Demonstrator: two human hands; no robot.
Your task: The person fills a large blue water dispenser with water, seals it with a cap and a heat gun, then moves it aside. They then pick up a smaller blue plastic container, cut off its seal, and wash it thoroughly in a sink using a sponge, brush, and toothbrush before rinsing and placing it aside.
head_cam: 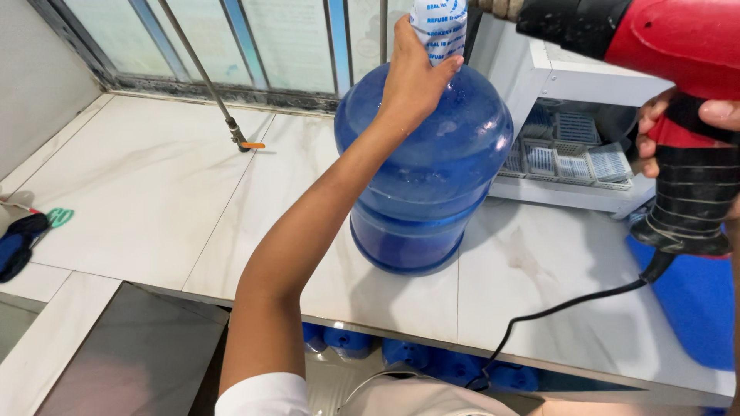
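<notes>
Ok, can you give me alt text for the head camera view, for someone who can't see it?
A person's left hand grips the white-sleeved neck of a big blue water jug standing on a pale tiled counter, while the right hand holds a red and black heat gun aimed at the neck. The gun's black cord trails off the counter's front edge.
</notes>
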